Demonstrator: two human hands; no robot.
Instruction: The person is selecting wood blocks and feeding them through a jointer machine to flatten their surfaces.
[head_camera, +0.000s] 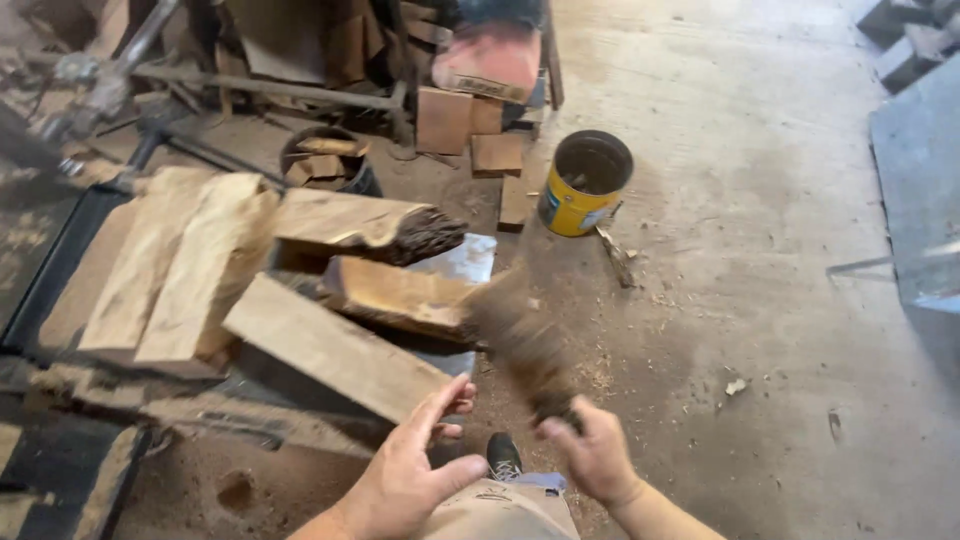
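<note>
Head view shows the right hand (592, 452) clenched on a blurred dark brush (520, 345) over the near end of a rough brown wooden slab (395, 297), the left hand (405, 475) spread empty beside it; sawdust remains on the concrete floor (760, 330).

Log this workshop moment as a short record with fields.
setting: concrete floor strewn with sawdust
left hand: open, fingers spread, by the end of a pale plank
right hand: closed on a dark, motion-blurred piece of wood
wood pile: rough slabs, one bark-edged slab
containers: yellow bucket, dark tub of offcuts
</note>
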